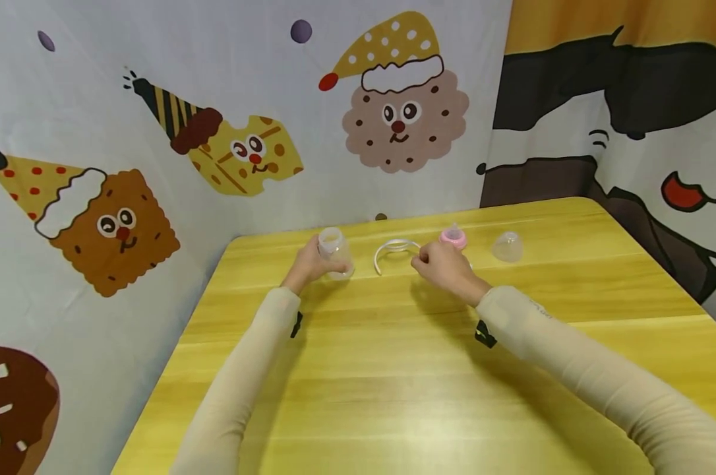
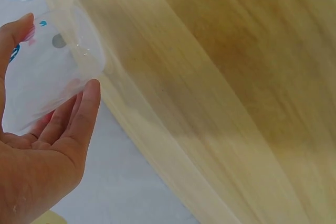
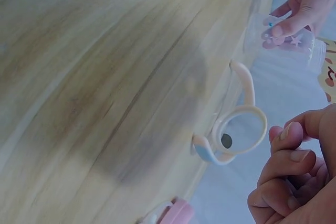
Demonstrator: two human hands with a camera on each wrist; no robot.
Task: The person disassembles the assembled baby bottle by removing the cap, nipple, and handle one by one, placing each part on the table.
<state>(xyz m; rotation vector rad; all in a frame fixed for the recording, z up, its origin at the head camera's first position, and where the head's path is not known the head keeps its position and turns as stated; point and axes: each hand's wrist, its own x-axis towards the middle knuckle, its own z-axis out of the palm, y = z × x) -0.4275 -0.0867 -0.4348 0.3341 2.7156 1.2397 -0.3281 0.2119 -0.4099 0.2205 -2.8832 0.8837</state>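
My left hand (image 1: 312,265) grips a clear baby bottle (image 1: 341,258) around its side; the bottle has no top on and its mouth faces up. Small coloured prints show on the bottle wall (image 2: 52,72) in the left wrist view. A pale ring with two curved handles (image 3: 240,129) stands on the table between the hands. Right beside that ring is my right hand (image 3: 294,174), its fingers curled in with nothing visible in them. From the head view, this right hand (image 1: 447,267) overlaps one end of the handles (image 1: 396,245).
A pink bottle collar with a nipple (image 1: 453,237) stands just behind the right hand. Farther right is a clear dome cap (image 1: 508,247). The yellow wood-grain table (image 1: 382,376) meets a printed cloth wall (image 1: 328,191) at its back edge.
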